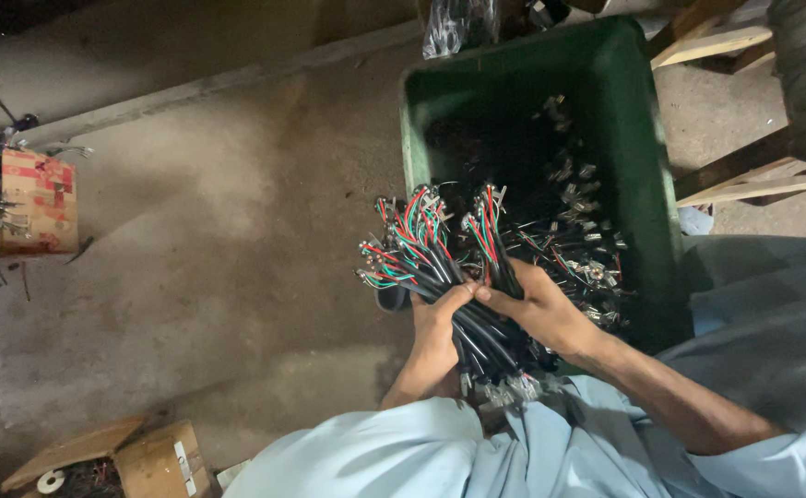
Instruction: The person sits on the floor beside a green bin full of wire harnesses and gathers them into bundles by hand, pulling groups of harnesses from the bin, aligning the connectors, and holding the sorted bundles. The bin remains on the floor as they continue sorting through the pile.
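My left hand (438, 334) and my right hand (543, 309) both grip one thick bundle of black cables (440, 254). The cables end in loose red, green and white wires with small metal tips that fan out up and to the left. The bundle hangs over the near left corner of a green plastic crate (629, 111). The crate holds a dark heap of more such cables with metal connectors (578, 198). The bundle's lower ends with pale plugs rest near my lap, between my forearms.
Concrete floor spreads to the left. A red and brown cardboard box (39, 203) with wire scraps stands at the left edge. Another open cardboard box (149, 461) lies at the bottom left. Wooden frame pieces (744, 180) stand at the right.
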A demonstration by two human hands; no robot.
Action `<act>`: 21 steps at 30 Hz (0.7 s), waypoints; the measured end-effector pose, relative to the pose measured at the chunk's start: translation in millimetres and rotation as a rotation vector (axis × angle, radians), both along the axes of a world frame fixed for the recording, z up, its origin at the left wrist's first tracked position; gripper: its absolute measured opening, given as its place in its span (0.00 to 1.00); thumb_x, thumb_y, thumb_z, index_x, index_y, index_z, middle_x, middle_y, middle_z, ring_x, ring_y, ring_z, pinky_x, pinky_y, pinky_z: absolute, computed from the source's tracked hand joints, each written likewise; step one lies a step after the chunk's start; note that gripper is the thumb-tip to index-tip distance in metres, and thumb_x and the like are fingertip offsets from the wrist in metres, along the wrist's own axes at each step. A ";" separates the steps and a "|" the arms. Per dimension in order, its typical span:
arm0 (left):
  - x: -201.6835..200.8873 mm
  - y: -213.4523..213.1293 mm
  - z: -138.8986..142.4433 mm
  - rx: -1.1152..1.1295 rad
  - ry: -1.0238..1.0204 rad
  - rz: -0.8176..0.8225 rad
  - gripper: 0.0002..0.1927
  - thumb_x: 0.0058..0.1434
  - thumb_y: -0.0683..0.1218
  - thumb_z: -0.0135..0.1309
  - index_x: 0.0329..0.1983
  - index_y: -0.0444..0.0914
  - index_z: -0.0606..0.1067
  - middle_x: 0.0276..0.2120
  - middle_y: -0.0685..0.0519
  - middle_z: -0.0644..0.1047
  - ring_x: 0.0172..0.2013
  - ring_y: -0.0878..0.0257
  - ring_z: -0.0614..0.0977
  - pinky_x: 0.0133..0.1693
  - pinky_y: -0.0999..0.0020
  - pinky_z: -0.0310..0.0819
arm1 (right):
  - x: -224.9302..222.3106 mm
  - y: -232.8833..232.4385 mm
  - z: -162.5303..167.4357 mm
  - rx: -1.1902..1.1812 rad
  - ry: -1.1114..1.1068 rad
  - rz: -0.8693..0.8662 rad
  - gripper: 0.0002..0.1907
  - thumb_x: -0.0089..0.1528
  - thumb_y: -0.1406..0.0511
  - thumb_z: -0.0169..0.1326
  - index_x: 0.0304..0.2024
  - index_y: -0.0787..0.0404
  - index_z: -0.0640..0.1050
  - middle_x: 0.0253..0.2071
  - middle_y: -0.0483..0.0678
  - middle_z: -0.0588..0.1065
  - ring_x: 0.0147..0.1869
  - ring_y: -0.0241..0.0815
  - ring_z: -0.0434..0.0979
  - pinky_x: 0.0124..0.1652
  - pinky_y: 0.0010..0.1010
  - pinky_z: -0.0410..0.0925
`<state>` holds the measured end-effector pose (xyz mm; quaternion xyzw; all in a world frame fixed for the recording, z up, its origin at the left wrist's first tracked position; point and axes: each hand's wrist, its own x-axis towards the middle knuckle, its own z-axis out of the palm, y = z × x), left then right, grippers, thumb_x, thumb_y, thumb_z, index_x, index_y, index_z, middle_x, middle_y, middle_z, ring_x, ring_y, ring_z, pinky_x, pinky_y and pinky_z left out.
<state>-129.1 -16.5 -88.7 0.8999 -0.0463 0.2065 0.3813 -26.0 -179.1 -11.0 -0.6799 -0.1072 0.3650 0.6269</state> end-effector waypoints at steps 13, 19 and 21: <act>28.5 -15.0 51.8 -1.764 0.442 0.177 0.16 0.51 0.40 0.59 0.43 0.37 0.71 0.30 0.48 0.79 0.31 0.54 0.84 0.34 0.59 0.82 | 25.8 -12.3 10.5 0.327 0.345 -0.391 0.12 0.72 0.60 0.50 0.39 0.60 0.68 0.27 0.42 0.68 0.29 0.33 0.68 0.30 0.28 0.67; 29.4 -19.0 46.5 -1.666 0.445 0.147 0.17 0.54 0.37 0.60 0.46 0.32 0.72 0.34 0.45 0.79 0.33 0.54 0.84 0.37 0.58 0.81 | 21.7 -13.1 13.8 0.157 0.324 -0.268 0.10 0.68 0.63 0.52 0.36 0.63 0.72 0.27 0.43 0.70 0.30 0.33 0.70 0.31 0.27 0.66; 27.5 -18.4 40.0 -1.639 0.389 0.127 0.17 0.54 0.37 0.61 0.47 0.30 0.72 0.37 0.45 0.80 0.33 0.55 0.83 0.39 0.58 0.80 | 18.1 -11.8 15.9 0.157 0.278 -0.239 0.10 0.68 0.62 0.52 0.35 0.61 0.72 0.26 0.42 0.70 0.29 0.32 0.70 0.30 0.25 0.66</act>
